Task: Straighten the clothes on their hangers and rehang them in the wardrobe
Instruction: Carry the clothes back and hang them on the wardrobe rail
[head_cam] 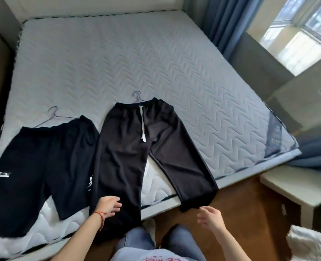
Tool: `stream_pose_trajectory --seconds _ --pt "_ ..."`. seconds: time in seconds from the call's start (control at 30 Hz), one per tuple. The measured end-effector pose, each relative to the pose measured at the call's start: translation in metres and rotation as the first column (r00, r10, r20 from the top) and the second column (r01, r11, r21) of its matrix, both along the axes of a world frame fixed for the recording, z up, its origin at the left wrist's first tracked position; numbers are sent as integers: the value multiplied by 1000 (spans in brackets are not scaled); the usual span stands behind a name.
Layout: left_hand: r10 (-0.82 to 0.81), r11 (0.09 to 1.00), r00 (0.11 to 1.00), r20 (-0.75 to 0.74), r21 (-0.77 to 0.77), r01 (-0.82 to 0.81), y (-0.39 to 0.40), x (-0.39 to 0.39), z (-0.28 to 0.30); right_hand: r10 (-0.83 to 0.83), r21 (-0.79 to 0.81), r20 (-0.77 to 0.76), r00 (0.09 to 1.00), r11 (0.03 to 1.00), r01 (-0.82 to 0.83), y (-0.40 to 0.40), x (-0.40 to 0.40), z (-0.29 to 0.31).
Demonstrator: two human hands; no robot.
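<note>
Black trousers (129,151) with a white drawstring lie flat on the mattress (118,59), legs hanging over the near edge, a thin wire hanger hook (138,95) poking out at the waistband. Left of them lie dark navy shorts (43,162) with white print, their own hanger (55,113) sticking out at the top. My left hand (108,206) hovers over the trousers' left leg, fingers loosely curled, holding nothing. My right hand (209,217) floats just below the right leg's cuff with relaxed fingers, not touching it.
Blue curtains (222,21) and a window are at the far right. A pale bedside cabinet (306,102) and a low white bench (295,187) stand right of the bed on the wooden floor. A white quilted item (312,243) sits at bottom right.
</note>
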State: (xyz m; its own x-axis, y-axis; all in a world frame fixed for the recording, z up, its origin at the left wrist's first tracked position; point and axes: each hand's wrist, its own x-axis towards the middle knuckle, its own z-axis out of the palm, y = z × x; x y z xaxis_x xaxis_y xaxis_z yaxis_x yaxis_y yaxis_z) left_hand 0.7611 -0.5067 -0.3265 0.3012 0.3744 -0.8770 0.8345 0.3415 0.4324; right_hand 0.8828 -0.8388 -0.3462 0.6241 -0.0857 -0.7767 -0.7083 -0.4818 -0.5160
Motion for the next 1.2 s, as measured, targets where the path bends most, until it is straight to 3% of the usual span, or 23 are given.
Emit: stream_pose_trajectory --seconds 0.33,0.5,0.6,0.7,0.8,0.9,0.97,1.07,1.2 --pt "45 973 999 7 226 -45 37 76 -19 296 90 47 954 950 -299 109 159 -10" --pt "-32 892 999 -19 450 38 60 146 -57 429 86 158 889 891 -445 186 248 -48" --pt "-169 787 985 -33 597 155 85 188 -102 498 69 241 833 847 -527 233 294 -77" --pt "-351 579 919 -178 730 362 113 221 -148 579 -25 360 732 790 -613 284 335 -107" --pt "-490 371 791 -367 733 570 130 234 -199 704 -207 502 502 662 -721 339 370 -135" --pt "-518 329 722 -459 672 663 134 223 -246 775 -411 599 203 515 -752 392 403 -163" --pt "-506 272 710 -489 691 670 132 214 -268 796 -529 597 97 482 -699 421 424 -179" --pt "-494 223 730 -472 743 631 129 210 -281 882 -689 469 50 401 -604 451 457 -201" --pt "-487 220 750 -447 768 601 130 210 -285 951 -755 296 95 294 -586 466 487 -223"
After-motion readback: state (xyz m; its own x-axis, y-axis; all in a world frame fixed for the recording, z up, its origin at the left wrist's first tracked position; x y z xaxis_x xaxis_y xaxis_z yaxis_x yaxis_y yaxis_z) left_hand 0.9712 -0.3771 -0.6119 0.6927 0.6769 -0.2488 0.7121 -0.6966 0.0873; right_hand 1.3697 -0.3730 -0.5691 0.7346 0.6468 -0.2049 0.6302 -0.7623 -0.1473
